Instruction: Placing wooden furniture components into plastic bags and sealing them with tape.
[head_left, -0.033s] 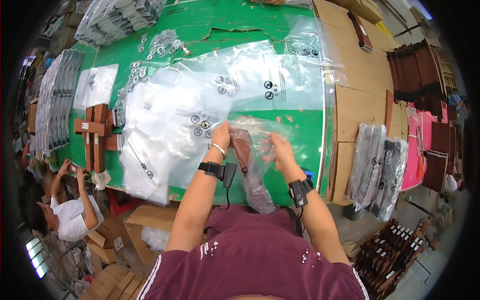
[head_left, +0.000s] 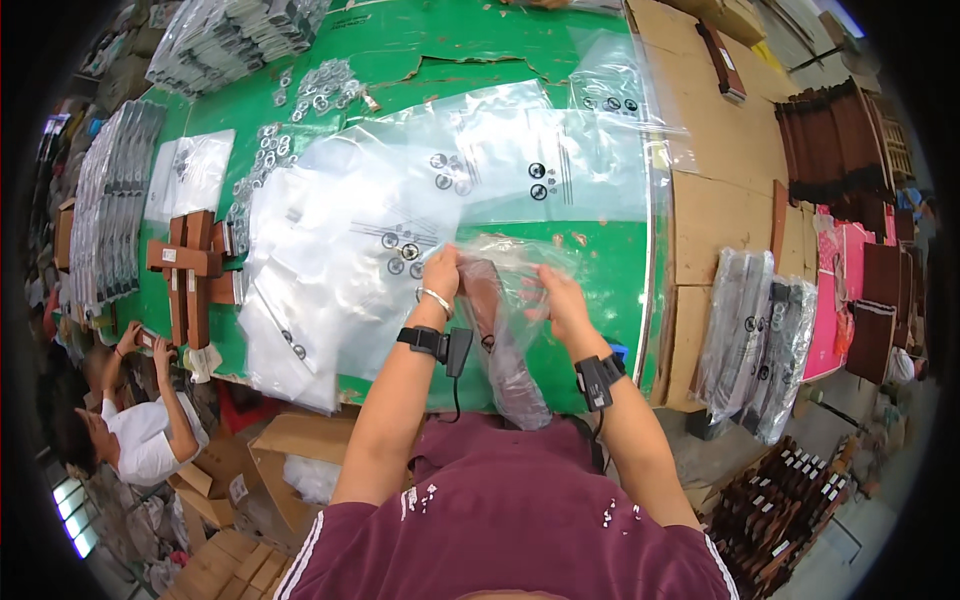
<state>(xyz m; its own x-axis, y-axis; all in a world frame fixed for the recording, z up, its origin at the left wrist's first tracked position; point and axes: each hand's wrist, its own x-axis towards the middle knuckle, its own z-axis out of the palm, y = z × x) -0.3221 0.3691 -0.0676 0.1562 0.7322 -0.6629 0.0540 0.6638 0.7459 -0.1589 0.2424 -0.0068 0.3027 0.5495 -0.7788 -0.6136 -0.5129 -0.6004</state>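
Observation:
A clear plastic bag (head_left: 520,385) with a dark reddish-brown slat (head_left: 484,300) inside lies over the table's near edge, its lower end toward my body. My left hand (head_left: 442,272) is closed on the bag's upper left end, beside the top of the slat. At the bag's right side, my right hand (head_left: 563,302) has its fingers apart against the loose film. Left of my hands spreads a pile of flat clear bags (head_left: 330,250) with black printed symbols. Each of my wrists carries a strapped-on black device.
Brown wooden pieces (head_left: 190,290) are stacked at the left, near wrapped bundles (head_left: 115,200). Metal rings (head_left: 325,90) lie scattered on the green table (head_left: 460,75). Wrapped pieces (head_left: 750,340) rest on the cardboard side at right. A person (head_left: 150,430) in white works at lower left.

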